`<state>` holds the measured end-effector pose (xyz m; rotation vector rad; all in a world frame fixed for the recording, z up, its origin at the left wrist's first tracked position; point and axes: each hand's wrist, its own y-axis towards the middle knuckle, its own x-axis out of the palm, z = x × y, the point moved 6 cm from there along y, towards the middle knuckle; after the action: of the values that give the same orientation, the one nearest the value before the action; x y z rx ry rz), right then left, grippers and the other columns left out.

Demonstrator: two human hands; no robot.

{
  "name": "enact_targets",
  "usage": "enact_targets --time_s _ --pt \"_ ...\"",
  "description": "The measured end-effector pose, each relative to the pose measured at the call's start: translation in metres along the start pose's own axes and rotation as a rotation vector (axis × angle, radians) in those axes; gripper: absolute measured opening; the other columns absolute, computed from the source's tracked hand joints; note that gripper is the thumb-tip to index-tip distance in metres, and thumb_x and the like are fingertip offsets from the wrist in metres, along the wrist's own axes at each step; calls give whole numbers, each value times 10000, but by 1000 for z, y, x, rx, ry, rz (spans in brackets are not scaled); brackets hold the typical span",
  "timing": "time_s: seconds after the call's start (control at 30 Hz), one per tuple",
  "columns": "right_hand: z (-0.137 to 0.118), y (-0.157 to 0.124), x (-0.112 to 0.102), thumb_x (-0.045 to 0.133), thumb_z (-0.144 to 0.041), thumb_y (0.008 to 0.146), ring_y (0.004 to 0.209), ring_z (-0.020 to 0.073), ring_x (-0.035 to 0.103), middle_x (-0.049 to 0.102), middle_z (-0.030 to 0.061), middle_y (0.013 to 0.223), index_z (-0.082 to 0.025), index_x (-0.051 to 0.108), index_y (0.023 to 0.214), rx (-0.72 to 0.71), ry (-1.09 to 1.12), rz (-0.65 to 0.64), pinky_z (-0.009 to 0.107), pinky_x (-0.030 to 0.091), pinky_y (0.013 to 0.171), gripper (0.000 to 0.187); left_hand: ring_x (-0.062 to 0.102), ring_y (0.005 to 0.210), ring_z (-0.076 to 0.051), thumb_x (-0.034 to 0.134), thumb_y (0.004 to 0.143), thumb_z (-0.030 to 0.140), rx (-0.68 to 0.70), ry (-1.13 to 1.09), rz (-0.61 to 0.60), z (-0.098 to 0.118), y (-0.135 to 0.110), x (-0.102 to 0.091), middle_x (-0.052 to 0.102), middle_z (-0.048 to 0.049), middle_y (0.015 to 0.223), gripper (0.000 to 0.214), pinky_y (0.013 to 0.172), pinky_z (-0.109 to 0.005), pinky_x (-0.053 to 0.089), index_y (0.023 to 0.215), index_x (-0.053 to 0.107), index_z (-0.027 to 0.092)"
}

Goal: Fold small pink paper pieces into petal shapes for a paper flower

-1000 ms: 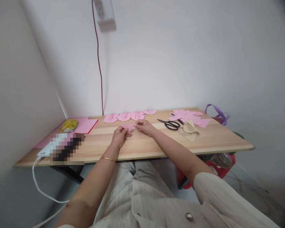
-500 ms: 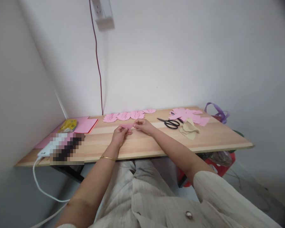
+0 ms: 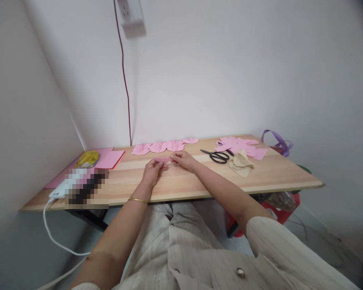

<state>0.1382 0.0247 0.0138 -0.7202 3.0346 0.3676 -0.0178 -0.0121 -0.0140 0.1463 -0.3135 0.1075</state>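
Observation:
Both hands meet over the middle of the wooden table (image 3: 199,181). My left hand (image 3: 153,170) and my right hand (image 3: 183,159) pinch the two ends of a small folded pink paper piece (image 3: 163,160), held low over the tabletop. Just behind it lies a row of several folded pink paper shapes (image 3: 165,146). Black scissors (image 3: 217,156) lie to the right of my right hand, apart from it.
A heap of pink paper cut-outs (image 3: 240,146) and a beige crumpled scrap (image 3: 241,163) sit at the back right. Pink sheets (image 3: 110,159) with a yellow object (image 3: 87,158) lie at the left. A white cable (image 3: 51,233) hangs off the left edge.
The pink piece between my fingers looks narrower and flatter than a second ago. Both hands stay in the same place; the view shifted slightly.

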Motion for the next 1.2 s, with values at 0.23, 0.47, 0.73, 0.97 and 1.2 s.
enact_targets --time_s 0.23,0.47,0.73,0.97,1.2 --pt "-3 -2 0 699 -460 688 641 98 524 613 0 692 -145 639 777 -21 -3 -10 232 429 649 333 636 620 -125 832 540 275 -4 -7 -1 -2 1 0 669 -21 686 385 699 -313 550 809 606 116" --pt "0 -1 3 658 -485 732 644 92 533 627 4 727 -146 641 801 -18 -7 -55 220 425 642 346 651 648 -141 841 534 250 21 -35 -5 -1 1 0 681 -32 703 381 724 -329 546 792 589 127" --pt "3 1 3 663 -506 720 638 100 540 641 8 720 -153 639 803 -5 -11 -43 226 437 639 363 650 656 -146 840 534 260 27 -1 -18 0 -1 2 683 -33 725 385 748 -352 545 800 594 130" --pt "3 0 4 704 -464 681 650 99 535 634 6 739 -149 635 827 -26 -17 -60 227 424 645 354 629 590 -133 835 530 306 -8 29 21 -3 1 -1 663 -21 651 419 671 -309 534 815 590 121" --pt "8 2 9 701 -423 664 628 102 494 599 -10 700 -138 633 817 -86 -100 -128 223 374 594 330 564 538 -91 836 520 285 -12 56 -44 0 -3 7 660 -27 672 405 589 -255 484 809 614 107"
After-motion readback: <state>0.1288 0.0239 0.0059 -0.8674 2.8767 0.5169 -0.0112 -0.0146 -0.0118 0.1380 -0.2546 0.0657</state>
